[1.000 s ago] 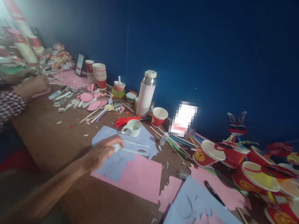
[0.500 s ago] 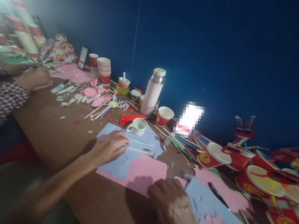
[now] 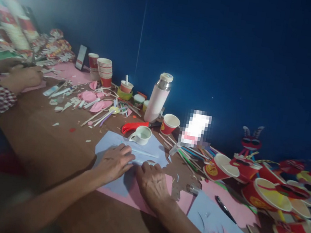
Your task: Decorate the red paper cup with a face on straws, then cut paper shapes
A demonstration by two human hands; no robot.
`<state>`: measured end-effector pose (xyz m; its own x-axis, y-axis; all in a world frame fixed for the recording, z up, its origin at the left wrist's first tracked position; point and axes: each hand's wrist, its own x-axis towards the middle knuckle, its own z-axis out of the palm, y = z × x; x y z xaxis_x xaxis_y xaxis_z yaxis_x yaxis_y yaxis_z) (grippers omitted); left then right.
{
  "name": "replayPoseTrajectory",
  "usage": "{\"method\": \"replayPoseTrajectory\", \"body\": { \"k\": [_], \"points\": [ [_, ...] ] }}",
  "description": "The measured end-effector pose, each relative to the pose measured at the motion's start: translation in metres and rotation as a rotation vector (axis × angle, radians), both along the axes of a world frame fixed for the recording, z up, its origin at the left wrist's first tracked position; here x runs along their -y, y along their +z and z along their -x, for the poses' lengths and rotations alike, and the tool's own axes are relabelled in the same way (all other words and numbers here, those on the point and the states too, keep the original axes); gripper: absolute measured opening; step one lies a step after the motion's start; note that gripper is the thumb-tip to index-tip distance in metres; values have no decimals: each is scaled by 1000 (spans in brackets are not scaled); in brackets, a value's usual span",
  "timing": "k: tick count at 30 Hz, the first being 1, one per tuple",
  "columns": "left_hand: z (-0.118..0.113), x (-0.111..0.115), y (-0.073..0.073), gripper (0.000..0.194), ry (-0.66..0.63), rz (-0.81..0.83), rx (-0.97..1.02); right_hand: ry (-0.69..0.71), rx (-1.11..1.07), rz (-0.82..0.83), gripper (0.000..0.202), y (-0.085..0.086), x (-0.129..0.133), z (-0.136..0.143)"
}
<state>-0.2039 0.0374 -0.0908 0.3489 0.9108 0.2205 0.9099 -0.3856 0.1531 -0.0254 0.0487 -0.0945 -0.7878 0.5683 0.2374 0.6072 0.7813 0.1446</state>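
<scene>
My left hand (image 3: 115, 161) lies over a light blue paper sheet (image 3: 110, 141), its fingers closed on a narrow pale paper strip (image 3: 149, 163). Close beside it, my right hand (image 3: 152, 183) has its fingers bent down at the same strip; the fingertips are mostly hidden. Another thin pale strip (image 3: 145, 153) lies just beyond the fingers. Under both hands a pink paper sheet (image 3: 167, 181) shows below the blue one. On the blue sheet's far edge stands a small white handled cup (image 3: 141, 135), next to red-handled scissors (image 3: 133, 127).
A thermos (image 3: 158, 99), a red paper cup (image 3: 169, 124) and a phone (image 3: 196, 129) stand behind. Decorated paper cups (image 3: 221, 167) crowd the right, near a black pen (image 3: 225, 209) and cut paper. At left, a co-worker's hands (image 3: 24, 76) work near scraps and stacked cups (image 3: 104, 71).
My right hand has moved left and away from me, from the pink sheet's edge to the strip beside my left hand. The left hand stays on the strip. The view has shifted slightly.
</scene>
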Motion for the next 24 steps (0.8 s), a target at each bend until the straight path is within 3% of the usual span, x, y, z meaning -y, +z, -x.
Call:
{"method": "replayPoseTrajectory", "body": {
  "k": [24],
  "points": [
    [-6,-5,-4,18,26,8,29,61,-7,-5,12,-3,-4,-2]
  ]
}}
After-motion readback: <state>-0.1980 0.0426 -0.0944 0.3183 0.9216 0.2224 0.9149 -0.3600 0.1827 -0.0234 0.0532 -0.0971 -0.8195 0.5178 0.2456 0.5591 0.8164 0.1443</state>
